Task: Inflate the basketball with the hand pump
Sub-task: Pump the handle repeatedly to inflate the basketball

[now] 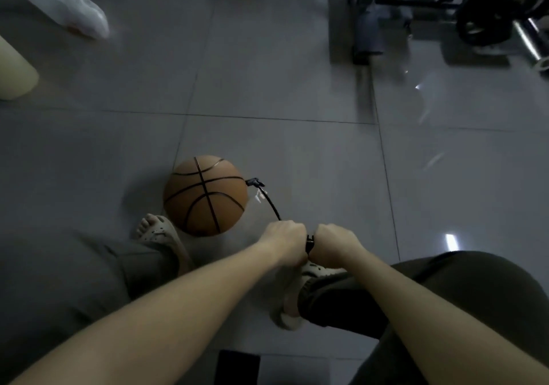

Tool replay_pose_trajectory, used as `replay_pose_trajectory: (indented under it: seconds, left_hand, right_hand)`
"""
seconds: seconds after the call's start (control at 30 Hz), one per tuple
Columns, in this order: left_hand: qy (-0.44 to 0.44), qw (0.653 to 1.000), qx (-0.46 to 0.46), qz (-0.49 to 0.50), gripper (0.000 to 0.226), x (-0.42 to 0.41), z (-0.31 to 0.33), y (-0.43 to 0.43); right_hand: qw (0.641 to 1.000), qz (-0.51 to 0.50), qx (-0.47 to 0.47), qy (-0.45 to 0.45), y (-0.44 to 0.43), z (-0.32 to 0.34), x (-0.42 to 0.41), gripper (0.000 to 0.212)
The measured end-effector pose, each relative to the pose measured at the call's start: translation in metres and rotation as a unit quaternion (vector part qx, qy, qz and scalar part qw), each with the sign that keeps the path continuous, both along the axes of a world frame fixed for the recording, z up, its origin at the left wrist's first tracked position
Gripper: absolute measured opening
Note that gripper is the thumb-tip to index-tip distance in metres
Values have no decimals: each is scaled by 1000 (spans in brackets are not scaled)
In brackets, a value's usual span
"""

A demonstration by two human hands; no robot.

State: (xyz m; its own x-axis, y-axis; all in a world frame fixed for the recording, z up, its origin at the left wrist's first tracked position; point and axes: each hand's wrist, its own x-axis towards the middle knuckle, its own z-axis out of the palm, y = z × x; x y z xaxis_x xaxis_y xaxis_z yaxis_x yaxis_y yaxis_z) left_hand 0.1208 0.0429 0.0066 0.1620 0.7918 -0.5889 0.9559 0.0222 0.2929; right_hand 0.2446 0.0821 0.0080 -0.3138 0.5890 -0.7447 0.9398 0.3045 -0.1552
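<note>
Hands meet low over the floor: the left hand (285, 240) and right hand (334, 243) are each curled tight round the pump handle (310, 243), of which only a black stub shows between the knuckles. The barrel beneath is hidden, seemingly planted by the right sandal (315, 271). From the left hand's far side the black hose (271, 205) runs forward and leftward to a connector (255, 182) on the right flank of the basketball (205, 196). The ball rests on the tiled floor (297, 152), ahead and left of the grip, nearer the left hand. The coming stroke looks to be straight down, across the hose's line. Beyond lie a plastic bag (74, 4) and weight plates (505, 7).
</note>
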Motion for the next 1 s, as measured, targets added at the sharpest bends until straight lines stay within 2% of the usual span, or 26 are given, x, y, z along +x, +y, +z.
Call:
replay_pose_trajectory:
  seconds: [0.07,0.17,0.3,0.43,0.5,0.6,0.73,0.83,0.93,1.0]
  left_hand:
    - [-4,1000,-10,-2,14,-3,5,-11]
    - [-6,999,-51,-1,13,-17,20,-29]
    - [-42,996,-71,-16,19,-34,69,-21]
    - [-54,997,-53,3,16,-40,132,22]
    - [-59,997,-48,11,16,-41,145,42]
    - [-47,998,-43,15,12,-37,124,49]
    - [-24,999,-27,21,20,-31,67,51]
    - [-20,1000,-17,10,21,-24,50,56]
    - [-17,1000,-19,-14,17,-11,36,46]
    - [-16,999,-34,-24,14,-5,20,29]
  right_hand:
    - [1000,2,3,-8,-13,10,-4,27]
    - [999,41,-19,-12,-31,28,-18,33]
    - [995,85,-46,-9,-21,78,-28,22]
    - [996,19,-86,-1,22,155,-28,14]
    - [997,1,-75,5,40,167,-28,14]
    - [998,-8,-56,-1,43,140,-31,10]
    - [999,19,-40,-19,47,86,-32,10]
    - [999,10,-47,-12,54,71,-26,10]
    - [998,-4,-62,-10,44,47,-11,12]
    - [998,0,-52,-19,25,23,-4,25]
